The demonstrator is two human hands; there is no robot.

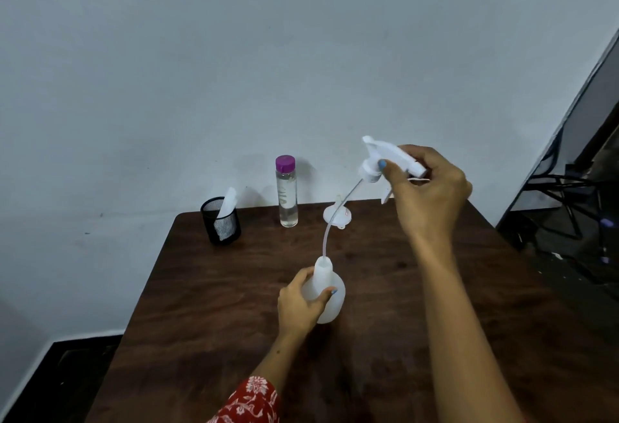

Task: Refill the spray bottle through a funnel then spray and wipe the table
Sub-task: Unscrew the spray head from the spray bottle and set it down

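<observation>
A white spray bottle [330, 292] stands upright on the dark wooden table [201, 305]; my left hand [301, 302] grips its body. My right hand [425, 188] holds the white spray head [378, 156] lifted high above and behind the bottle. Its thin dip tube [331, 224] curves down, its lower end still in the bottle's open neck. A white funnel [336, 214] lies mouth down near the table's far edge. Left of the funnel stands a clear water bottle [287, 194] with a purple cap, partly filled.
A black mesh cup [221, 221] holding a white cloth stands at the table's far left corner. The pale wall rises just behind the table. Dark furniture and tangled cables [576, 194] crowd the floor at the right.
</observation>
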